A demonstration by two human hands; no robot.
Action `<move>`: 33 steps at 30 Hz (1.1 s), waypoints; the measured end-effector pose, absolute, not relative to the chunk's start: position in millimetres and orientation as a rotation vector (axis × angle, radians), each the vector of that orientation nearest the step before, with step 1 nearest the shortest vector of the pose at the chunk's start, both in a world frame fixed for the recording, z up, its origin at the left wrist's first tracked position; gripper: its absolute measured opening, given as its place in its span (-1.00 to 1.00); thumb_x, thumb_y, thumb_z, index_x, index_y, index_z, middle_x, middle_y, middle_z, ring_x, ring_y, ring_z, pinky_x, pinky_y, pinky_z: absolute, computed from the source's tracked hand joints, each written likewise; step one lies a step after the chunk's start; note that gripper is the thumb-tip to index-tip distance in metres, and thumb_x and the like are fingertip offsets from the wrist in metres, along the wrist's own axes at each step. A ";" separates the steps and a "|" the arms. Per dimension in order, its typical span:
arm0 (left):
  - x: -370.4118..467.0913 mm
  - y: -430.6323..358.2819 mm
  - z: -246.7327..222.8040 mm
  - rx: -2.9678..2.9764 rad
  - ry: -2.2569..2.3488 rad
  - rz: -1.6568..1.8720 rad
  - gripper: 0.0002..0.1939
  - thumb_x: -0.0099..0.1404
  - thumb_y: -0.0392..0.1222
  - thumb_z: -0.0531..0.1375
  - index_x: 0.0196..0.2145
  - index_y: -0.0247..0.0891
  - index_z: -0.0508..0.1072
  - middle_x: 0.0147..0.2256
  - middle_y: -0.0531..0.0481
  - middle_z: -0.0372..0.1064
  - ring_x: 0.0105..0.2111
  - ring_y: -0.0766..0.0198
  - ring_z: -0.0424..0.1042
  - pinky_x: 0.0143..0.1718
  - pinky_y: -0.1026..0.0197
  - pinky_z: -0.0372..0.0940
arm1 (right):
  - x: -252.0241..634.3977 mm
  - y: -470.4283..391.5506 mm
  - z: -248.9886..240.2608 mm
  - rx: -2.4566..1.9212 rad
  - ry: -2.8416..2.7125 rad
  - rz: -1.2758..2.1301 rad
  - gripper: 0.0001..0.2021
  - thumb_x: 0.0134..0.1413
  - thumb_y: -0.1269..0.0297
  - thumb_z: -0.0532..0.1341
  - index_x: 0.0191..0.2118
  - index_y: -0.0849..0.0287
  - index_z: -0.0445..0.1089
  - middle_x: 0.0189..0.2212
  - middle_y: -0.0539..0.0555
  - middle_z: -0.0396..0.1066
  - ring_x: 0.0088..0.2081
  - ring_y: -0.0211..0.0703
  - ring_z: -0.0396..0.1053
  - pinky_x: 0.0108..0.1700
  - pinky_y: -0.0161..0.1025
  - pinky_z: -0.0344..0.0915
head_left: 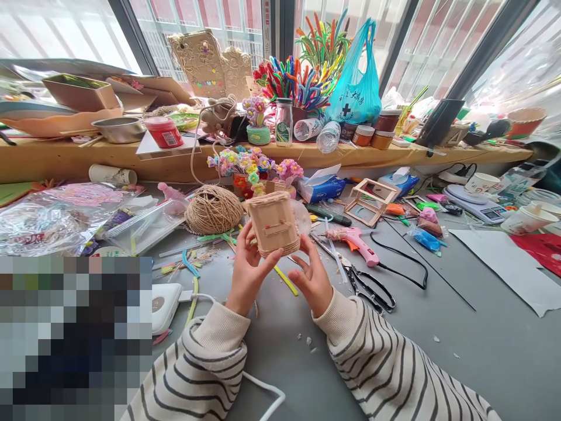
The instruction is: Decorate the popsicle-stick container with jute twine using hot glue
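Observation:
A small craft box, made of wooden sticks with twine along its top and bottom edges, is held up above the table. A short stick strip with a tiny red spot crosses its front. My left hand grips it from the left and below, thumb along the bottom edge. My right hand is at the lower right corner, fingers apart and thumb away from the box; whether the fingertips touch it I cannot tell. A pink glue gun and black-handled scissors lie right of my hands.
A ball of twine sits behind my left hand. A small wooden frame stands at the back right. A white power bank with a cable lies left. White paper covers part of the right side. Craft supplies crowd the ledge.

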State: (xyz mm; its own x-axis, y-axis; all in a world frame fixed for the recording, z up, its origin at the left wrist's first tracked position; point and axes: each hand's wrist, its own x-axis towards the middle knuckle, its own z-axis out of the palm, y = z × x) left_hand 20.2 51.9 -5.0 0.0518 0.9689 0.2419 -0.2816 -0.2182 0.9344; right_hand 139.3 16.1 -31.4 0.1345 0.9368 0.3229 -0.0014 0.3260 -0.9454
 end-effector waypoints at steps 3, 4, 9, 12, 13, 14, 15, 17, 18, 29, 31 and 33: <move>24.4 50.1 -9.3 1.372 1.025 1.585 -0.11 -0.12 -0.17 0.32 0.11 -0.09 -0.04 -0.04 -0.13 0.11 -0.09 0.17 0.28 -0.06 0.09 0.21 | 137.6 23.5 -27.2 -0.842 -0.999 1.292 -0.27 -0.29 -0.11 0.24 0.04 0.14 0.13 0.05 0.20 0.17 0.08 0.02 0.13 0.06 0.03 0.14; 24.9 49.3 -10.1 1.439 1.079 1.634 -0.11 -0.12 -0.17 0.32 0.12 -0.10 -0.05 -0.03 -0.14 0.10 -0.09 0.17 0.27 -0.06 0.09 0.21 | 137.0 24.7 -25.5 -0.810 -0.930 1.398 -0.33 -0.27 -0.09 0.24 -0.01 0.15 0.19 0.03 0.19 0.20 0.07 0.00 0.15 0.08 0.01 0.13; 14.9 52.8 -4.9 1.787 1.358 1.800 -0.05 -0.21 -0.16 0.35 0.11 -0.17 -0.01 -0.03 -0.17 0.13 -0.05 0.10 0.21 -0.08 0.06 0.19 | 135.4 24.2 -22.7 -0.813 -0.640 1.511 -0.48 -0.29 0.04 0.29 -0.15 0.18 0.29 -0.10 0.12 0.30 -0.03 -0.11 0.27 0.02 -0.14 0.23; -0.7 60.5 5.7 1.773 1.441 1.721 -0.14 -0.09 -0.11 0.28 0.11 -0.25 -0.03 -0.08 -0.19 0.19 -0.12 0.13 0.27 -0.15 0.06 0.24 | 139.5 24.5 -22.6 -0.889 -0.525 1.331 -0.59 -0.21 0.05 0.25 -0.20 0.16 0.29 -0.27 0.04 0.35 -0.19 -0.19 0.35 -0.13 -0.19 0.33; -6.3 62.3 10.2 1.785 1.442 1.723 -0.20 -0.03 -0.11 0.24 0.11 -0.25 -0.04 -0.10 -0.18 0.21 -0.13 0.14 0.28 -0.14 0.06 0.24 | 141.9 25.1 -22.1 -0.903 -0.493 1.259 -0.63 -0.17 0.05 0.22 -0.23 0.15 0.29 -0.32 0.02 0.35 -0.25 -0.22 0.35 -0.19 -0.21 0.35; -11.5 63.3 15.0 1.843 1.437 1.762 -0.23 -0.01 -0.12 0.22 0.11 -0.26 -0.03 -0.12 -0.17 0.22 -0.12 0.14 0.28 -0.12 0.05 0.23 | 144.6 25.8 -21.5 -0.911 -0.463 1.196 -0.66 -0.15 0.04 0.20 -0.25 0.15 0.29 -0.37 0.00 0.34 -0.29 -0.24 0.35 -0.24 -0.23 0.37; -16.1 63.3 19.9 1.936 1.451 1.785 -0.23 -0.04 -0.13 0.23 0.10 -0.26 0.00 -0.12 -0.16 0.23 -0.10 0.12 0.26 -0.10 0.03 0.21 | 147.2 26.6 -20.8 -0.914 -0.437 1.150 -0.67 -0.14 0.04 0.18 -0.28 0.15 0.30 -0.41 -0.02 0.33 -0.33 -0.26 0.34 -0.28 -0.24 0.37; -22.5 60.8 28.8 2.150 1.497 1.755 -0.20 -0.11 -0.15 0.28 0.08 -0.27 0.05 -0.12 -0.15 0.24 -0.10 0.09 0.26 -0.06 0.00 0.18 | 151.3 27.9 -19.5 -0.918 -0.397 1.106 -0.68 -0.13 0.02 0.15 -0.31 0.16 0.29 -0.45 -0.03 0.31 -0.38 -0.28 0.32 -0.33 -0.26 0.38; -24.3 58.8 32.3 2.243 1.488 1.739 -0.18 -0.14 -0.14 0.29 0.07 -0.27 0.06 -0.12 -0.15 0.25 -0.10 0.08 0.27 -0.06 0.00 0.18 | 152.5 28.3 -19.1 -0.924 -0.385 1.102 -0.68 -0.12 0.02 0.14 -0.32 0.17 0.29 -0.46 -0.04 0.30 -0.40 -0.29 0.32 -0.34 -0.26 0.38; -21.9 60.5 24.1 2.266 1.434 1.810 -0.16 -0.17 -0.17 0.31 0.05 -0.26 0.05 -0.05 -0.19 0.20 -0.05 0.05 0.25 -0.18 0.08 0.29 | 151.3 28.2 -20.3 -0.957 -0.419 1.116 -0.65 -0.14 -0.01 0.14 -0.32 0.18 0.28 -0.46 -0.03 0.28 -0.45 -0.31 0.29 -0.42 -0.29 0.39; -22.3 60.1 22.9 2.274 1.375 1.817 -0.18 -0.18 -0.17 0.32 0.04 -0.25 0.07 -0.06 -0.18 0.20 -0.06 0.06 0.25 -0.18 0.08 0.29 | 151.0 28.2 -20.2 -0.953 -0.422 1.119 -0.65 -0.14 -0.01 0.14 -0.32 0.18 0.28 -0.46 -0.02 0.28 -0.46 -0.31 0.29 -0.44 -0.28 0.39; -22.1 58.9 22.0 2.216 1.342 1.863 -0.21 -0.17 -0.18 0.31 0.02 -0.26 0.09 -0.06 -0.19 0.19 -0.07 0.07 0.26 -0.21 0.08 0.29 | 150.6 28.1 -20.2 -0.948 -0.425 1.120 -0.65 -0.14 -0.01 0.15 -0.33 0.18 0.29 -0.46 -0.02 0.28 -0.46 -0.31 0.28 -0.45 -0.28 0.40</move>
